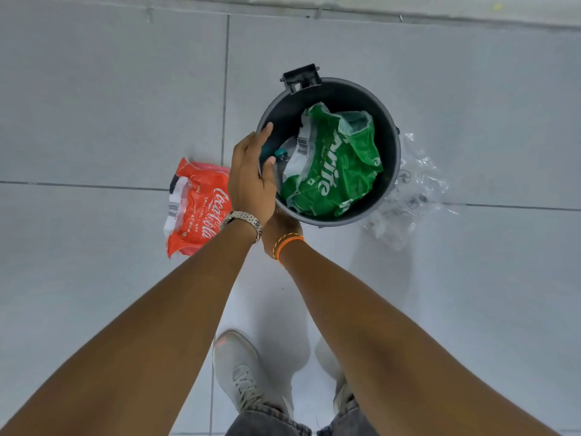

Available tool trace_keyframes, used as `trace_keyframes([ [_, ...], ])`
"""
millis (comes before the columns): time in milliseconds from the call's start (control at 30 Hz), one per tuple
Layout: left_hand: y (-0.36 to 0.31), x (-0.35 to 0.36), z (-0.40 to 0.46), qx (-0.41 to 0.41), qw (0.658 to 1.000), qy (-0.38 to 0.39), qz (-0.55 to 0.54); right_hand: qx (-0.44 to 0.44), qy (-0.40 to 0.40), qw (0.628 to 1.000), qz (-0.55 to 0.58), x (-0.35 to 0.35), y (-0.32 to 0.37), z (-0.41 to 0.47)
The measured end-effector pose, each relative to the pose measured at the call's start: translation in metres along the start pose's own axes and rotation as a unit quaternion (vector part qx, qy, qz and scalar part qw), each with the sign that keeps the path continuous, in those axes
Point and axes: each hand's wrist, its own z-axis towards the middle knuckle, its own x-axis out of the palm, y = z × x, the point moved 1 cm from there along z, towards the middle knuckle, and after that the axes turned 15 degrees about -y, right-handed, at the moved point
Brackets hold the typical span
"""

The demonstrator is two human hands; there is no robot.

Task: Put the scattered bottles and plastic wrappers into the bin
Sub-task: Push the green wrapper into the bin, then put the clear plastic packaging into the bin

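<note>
My left hand [251,180] spread empty over bin [390,171] rim | right hand [281,226] grip hidden, can't tell | red wrapper [196,209], clear wrapper [408,190] on floor | risk: green wrapper [333,165] springs out, bin tips

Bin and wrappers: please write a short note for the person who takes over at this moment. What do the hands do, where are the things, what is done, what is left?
Left hand: open, empty, over the near-left rim of the bin.
Right hand: at the bin's near outside wall, mostly hidden by the left; grip cannot be told.
Done: green Sprite wrapper is in the bin, with a bottle partly showing beside it.
Left: red Coca-Cola wrapper on the floor, left of the bin; clear plastic wrapper on the floor against the bin's right side. No other bottles are in view.
</note>
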Motion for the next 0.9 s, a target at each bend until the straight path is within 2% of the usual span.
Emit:
trace_keyframes([
  [67,0.003,0.0,0.001,0.003,1.0,0.0,-0.006,0.0,-0.012,1.0,-0.027,0.007,0.006,0.006],
  [133,0.003,0.001,0.0,0.002,1.0,-0.001,-0.008,0.013,-0.021,1.0,-0.003,0.007,0.012,-0.006],
  [233,-0.001,0.001,-0.001,-0.013,1.0,0.003,-0.013,0.048,-0.07,0.99,0.113,-0.015,0.018,-0.063],
  [300,-0.004,-0.001,-0.001,-0.022,1.0,0.006,-0.014,0.059,-0.069,0.975,0.203,-0.048,0.019,-0.118],
  [400,-0.009,-0.002,-0.001,-0.034,0.999,0.01,-0.009,0.114,-0.068,0.946,0.295,-0.108,-0.007,-0.183],
  [467,-0.012,-0.004,-0.001,-0.038,0.999,0.009,-0.002,0.149,-0.123,0.912,0.362,-0.155,-0.035,-0.203],
  [533,-0.013,-0.005,-0.001,-0.037,0.999,0.012,0.002,0.172,-0.2,0.869,0.418,-0.195,-0.06,-0.195],
  [600,-0.012,-0.005,-0.001,-0.044,0.999,0.018,0.002,0.173,-0.268,0.843,0.433,-0.222,-0.075,-0.167],
  [633,-0.011,-0.005,-0.002,-0.05,0.999,0.017,0.005,0.165,-0.28,0.84,0.435,-0.229,-0.079,-0.151],
  [733,-0.009,-0.003,-0.002,-0.044,0.999,0.003,0.021,0.13,-0.256,0.863,0.417,-0.22,-0.096,-0.106],
  [767,-0.009,-0.003,-0.002,-0.035,0.999,0.001,0.017,0.14,-0.26,0.851,0.433,-0.211,-0.109,-0.098],
  [800,-0.01,-0.003,-0.002,-0.03,0.999,0.0,0.011,0.174,-0.275,0.82,0.471,-0.201,-0.126,-0.092],
  [867,-0.01,-0.002,-0.004,-0.03,1.0,-0.006,0.002,0.28,-0.322,0.734,0.529,-0.169,-0.168,-0.087],
  [900,-0.009,-0.002,-0.004,-0.03,0.999,-0.01,-0.005,0.334,-0.346,0.705,0.521,-0.149,-0.19,-0.086],
])
